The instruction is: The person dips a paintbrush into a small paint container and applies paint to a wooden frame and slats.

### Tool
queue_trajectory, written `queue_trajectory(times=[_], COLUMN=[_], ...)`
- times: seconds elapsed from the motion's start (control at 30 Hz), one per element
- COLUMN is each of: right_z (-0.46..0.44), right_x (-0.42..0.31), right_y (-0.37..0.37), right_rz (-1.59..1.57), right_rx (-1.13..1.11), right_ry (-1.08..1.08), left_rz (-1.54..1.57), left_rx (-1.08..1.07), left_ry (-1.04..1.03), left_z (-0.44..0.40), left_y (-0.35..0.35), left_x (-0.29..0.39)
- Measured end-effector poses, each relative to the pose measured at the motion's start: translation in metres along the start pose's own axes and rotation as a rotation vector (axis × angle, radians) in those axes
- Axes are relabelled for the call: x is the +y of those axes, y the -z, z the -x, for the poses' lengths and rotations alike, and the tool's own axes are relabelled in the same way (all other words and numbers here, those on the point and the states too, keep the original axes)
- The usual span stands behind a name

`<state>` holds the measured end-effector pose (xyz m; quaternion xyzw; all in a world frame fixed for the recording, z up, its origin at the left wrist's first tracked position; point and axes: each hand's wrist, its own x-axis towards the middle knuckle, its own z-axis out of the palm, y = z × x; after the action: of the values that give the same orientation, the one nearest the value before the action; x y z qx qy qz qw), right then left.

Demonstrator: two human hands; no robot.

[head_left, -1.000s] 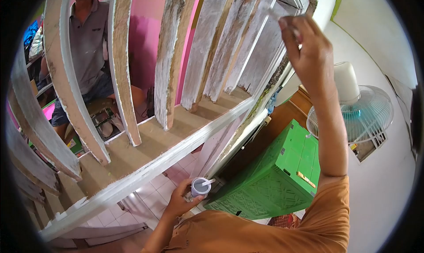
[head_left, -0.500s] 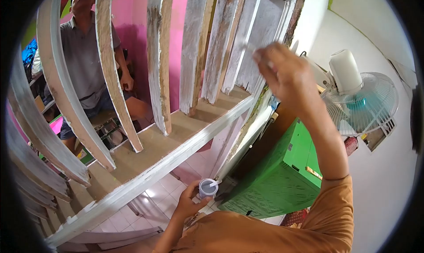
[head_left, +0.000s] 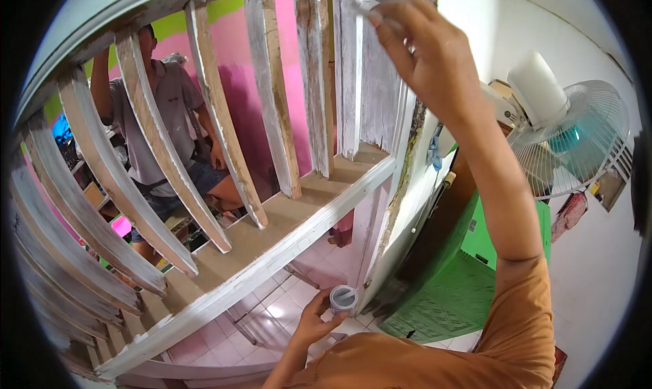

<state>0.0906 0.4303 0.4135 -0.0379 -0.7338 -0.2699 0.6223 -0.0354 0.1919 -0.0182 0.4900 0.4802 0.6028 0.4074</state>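
Note:
My left hand (head_left: 313, 326) is wrapped round a small clear cup (head_left: 343, 298) of greyish-white paint, held low below the sill. A pale strip, perhaps a stirrer, leans inside the cup. Raised at the upper right, my right hand (head_left: 435, 63) pinches a small paintbrush (head_left: 365, 7), blurred and partly covered by the fingers. Its tip is by the top of a whitish wooden slat (head_left: 348, 83) near the frame's right end; whether it touches cannot be made out. Other slats (head_left: 275, 90) show patchy white paint and bare brown wood edges.
A wooden sill (head_left: 285, 216) runs below the slats. Behind them sits a person in a grey shirt (head_left: 163, 117). To my right are a green cabinet (head_left: 441, 294) and a wall fan (head_left: 567, 141). Pink-lit floor tiles (head_left: 272, 307) lie below.
My view has tilted up, bringing the frame's top rail into sight. My right hand has moved up along the slats with the brush. The left hand still holds the cup.

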Motion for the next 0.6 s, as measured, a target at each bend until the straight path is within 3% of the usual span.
queue_trajectory(times=[0.1,0.37,0.53,0.6], right_z=[0.005,0.005,0.007,0.006], right_x=[-0.006,-0.010,-0.001,0.002], right_y=[-0.005,-0.011,-0.032,-0.031], right_rz=[-0.114,-0.008,-0.068,-0.103], right_rx=[-0.065,0.143,-0.004,0.079], right_ry=[-0.036,-0.043,-0.048,-0.112], left_rz=[-0.009,-0.005,-0.025,-0.026], left_rx=[0.014,0.041,0.071,0.075], left_ry=[0.000,-0.037,0.018,0.022], left_z=[-0.001,0.001,0.009,0.008], left_y=[-0.001,-0.001,0.005,0.004], left_x=[0.008,0.008,0.000,0.005])
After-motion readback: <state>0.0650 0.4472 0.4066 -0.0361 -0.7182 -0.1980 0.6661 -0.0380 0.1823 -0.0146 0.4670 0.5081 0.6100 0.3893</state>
